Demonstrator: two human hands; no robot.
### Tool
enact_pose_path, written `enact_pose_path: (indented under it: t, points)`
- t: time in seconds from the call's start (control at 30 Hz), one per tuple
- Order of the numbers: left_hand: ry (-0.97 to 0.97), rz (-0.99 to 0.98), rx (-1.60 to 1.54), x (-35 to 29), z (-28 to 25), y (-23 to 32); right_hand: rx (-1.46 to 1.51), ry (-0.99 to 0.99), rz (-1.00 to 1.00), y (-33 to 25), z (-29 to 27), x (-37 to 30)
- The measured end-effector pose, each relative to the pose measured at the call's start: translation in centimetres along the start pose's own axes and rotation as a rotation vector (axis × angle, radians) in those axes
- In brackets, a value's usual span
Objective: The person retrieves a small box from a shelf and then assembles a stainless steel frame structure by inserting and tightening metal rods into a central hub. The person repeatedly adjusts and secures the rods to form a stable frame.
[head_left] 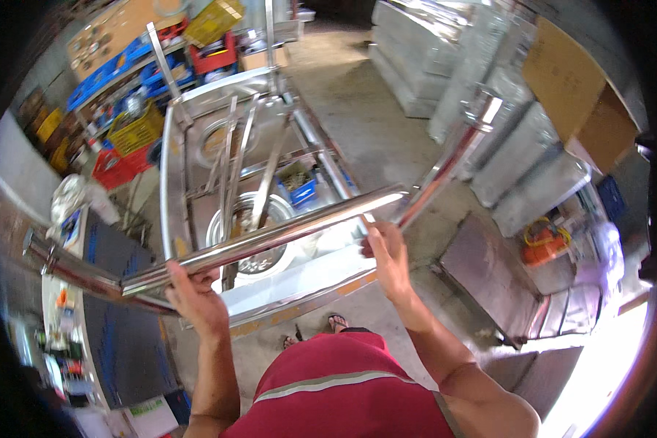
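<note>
**Polished tube held over the metal frame**

Head view. Long, round, shiny steel tube (292, 230) crosses above the near end of the silver sheet-metal frame (167, 182) with upright legs. Angled steel tubes at its left (84, 276) and right (442, 175) ends; joints unclear. Left grip (198, 299) clasped round the long tube near its left end; right grip (388, 255) curled under its right part, whether clasping I cannot tell. Wide spacing probably balances the length. Inside the frame: flat grey metal strips (271, 168), lengthwise, and an open blue plastic box (303, 194), presumably corralling small loose pieces.
</note>
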State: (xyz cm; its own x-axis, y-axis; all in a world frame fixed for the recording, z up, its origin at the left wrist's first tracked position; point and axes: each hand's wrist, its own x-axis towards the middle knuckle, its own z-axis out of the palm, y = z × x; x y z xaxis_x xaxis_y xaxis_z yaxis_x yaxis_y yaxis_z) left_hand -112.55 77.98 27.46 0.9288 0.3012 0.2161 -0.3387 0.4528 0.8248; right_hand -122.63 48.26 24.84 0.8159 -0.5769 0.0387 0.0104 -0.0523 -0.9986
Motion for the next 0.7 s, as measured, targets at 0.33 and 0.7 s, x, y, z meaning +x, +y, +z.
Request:
enact_pose_path:
  t: [0.33, 0.7]
  points:
    - [-0.03, -0.032, -0.092, 0.0, 1.2, 0.7, 0.865, -0.383, -0.023, -5.6, 1.9, 5.1]
    - [-0.02, 0.019, -0.148, -0.3, 2.4, 1.6, 0.69, -0.424, 0.001, -9.2, 0.4, 6.6]
